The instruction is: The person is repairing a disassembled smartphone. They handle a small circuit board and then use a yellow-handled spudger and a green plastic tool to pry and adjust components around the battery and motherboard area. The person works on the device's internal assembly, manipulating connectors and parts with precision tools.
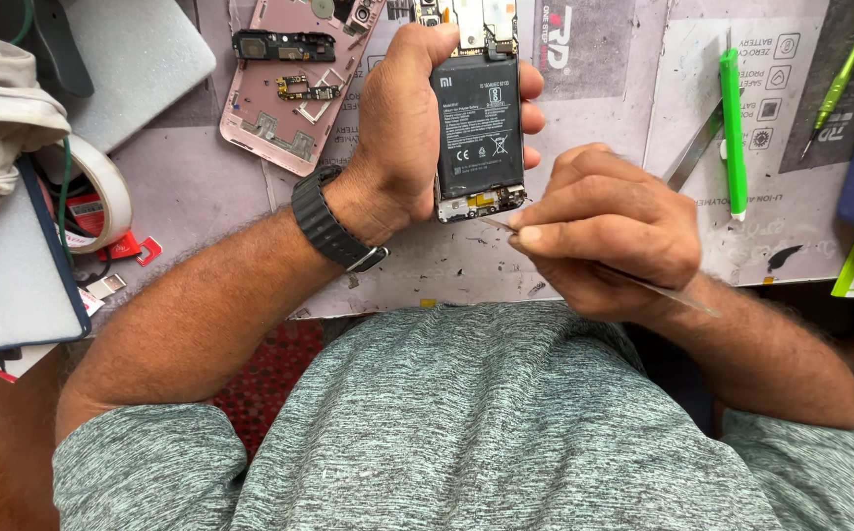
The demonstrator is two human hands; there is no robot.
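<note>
Opened phone (478, 123) centre; back cover (289, 84) left; screwdriver (733, 123) right.

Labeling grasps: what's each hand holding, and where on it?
Left hand wraps the opened phone around its long sides. Right hand pinches thin metal tweezers near the tip end.

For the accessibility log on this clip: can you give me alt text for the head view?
The left hand grips an opened smartphone with its black battery exposed, while the right hand holds thin metal tweezers at the phone's lower edge. On the work mat lie a pink back cover and a green-handled tool.
</note>
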